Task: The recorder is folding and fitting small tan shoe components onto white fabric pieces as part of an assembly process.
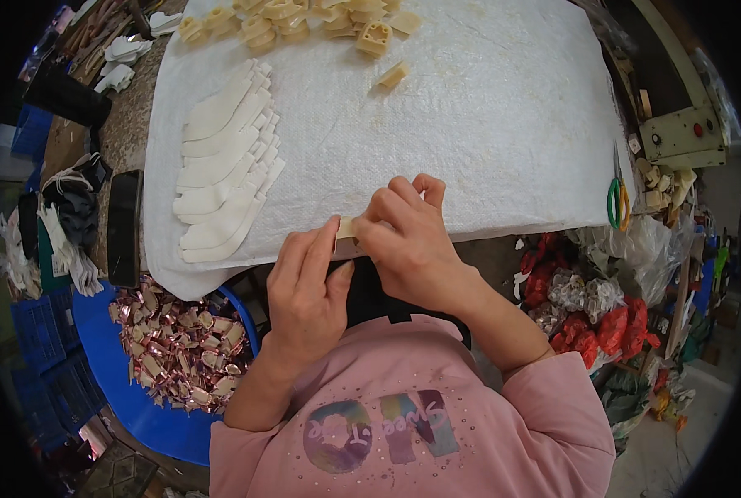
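Both my hands meet at the near edge of the white-covered table. Between them is a small cream-coloured block (pixel 346 227), mostly hidden by fingers. My left hand (pixel 304 286) grips the block's left side, its thumb apart below. My right hand (pixel 408 241) is closed on the block's right side, fingers curled. To the left on the table lie overlapping rows of white curved cut pieces (pixel 221 170), like thin leather. At the far side sits a heap of cream moulded blocks (pixel 296 18), with a single cream block (pixel 393 75) apart from it.
A blue tub (pixel 159 427) at lower left holds many shiny pink-and-cream pieces (pixel 188 353). A dark phone (pixel 125 224) lies left of the white sheet (pixel 487 124). Scissors (pixel 618 202) with green and yellow handles hang at the right edge. Red and clear plastic bags (pixel 611 328) are piled at right.
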Tool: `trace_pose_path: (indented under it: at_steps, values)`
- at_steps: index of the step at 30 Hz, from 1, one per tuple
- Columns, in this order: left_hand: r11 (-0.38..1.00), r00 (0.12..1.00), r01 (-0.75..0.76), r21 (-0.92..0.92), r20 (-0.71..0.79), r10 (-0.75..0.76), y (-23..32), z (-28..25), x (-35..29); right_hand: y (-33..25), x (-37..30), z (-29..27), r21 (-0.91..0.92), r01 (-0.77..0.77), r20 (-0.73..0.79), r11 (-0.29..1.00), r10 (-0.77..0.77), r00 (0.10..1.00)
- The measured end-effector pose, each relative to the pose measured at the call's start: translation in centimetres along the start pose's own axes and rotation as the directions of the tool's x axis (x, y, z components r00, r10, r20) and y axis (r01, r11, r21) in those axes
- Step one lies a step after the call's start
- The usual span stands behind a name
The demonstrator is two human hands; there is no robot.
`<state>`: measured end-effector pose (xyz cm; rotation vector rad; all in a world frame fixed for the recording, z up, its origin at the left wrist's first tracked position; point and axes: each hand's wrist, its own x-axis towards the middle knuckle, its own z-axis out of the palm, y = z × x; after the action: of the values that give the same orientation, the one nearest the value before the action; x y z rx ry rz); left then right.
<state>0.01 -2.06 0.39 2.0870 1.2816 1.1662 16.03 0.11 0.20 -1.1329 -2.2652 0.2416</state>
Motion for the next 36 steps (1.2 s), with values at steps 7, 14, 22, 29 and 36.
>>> trace_pose_path:
  at_steps: [7, 14, 22, 29, 36]
  values:
    - [0.785, 0.976, 0.156, -0.600, -0.029, -0.216, -2.0, 0.9, -1.0, 0.6, -0.6, -0.4, 0.427, -0.040, -0.065, 0.903, 0.075, 0.995]
    - [0.958, 0.996, -0.080, -0.275, -0.048, 0.070, -2.4, 1.1, -0.3, 0.5, -1.0, -0.4, 0.510, -0.074, 0.072, 0.857, 0.044, 0.996]
    - [0.969, 0.993, -0.118, -0.217, -0.049, 0.110, -1.8, 0.8, 0.4, 0.1, -1.0, 0.1, 0.488, -0.027, 0.047, 0.873, 0.005, 0.999]
    - [0.979, 0.961, -0.205, -0.017, -0.193, 0.198, -2.6, -1.2, 0.3, -0.4, -0.1, 0.6, 0.422, 0.066, -0.161, 0.904, 0.004, 0.987]
    - [0.946, 0.950, -0.198, -0.256, -0.287, 0.121, -2.6, -1.2, 0.5, -0.4, -2.8, 1.5, 0.839, -0.279, 0.069, 0.467, 0.417, 0.906]
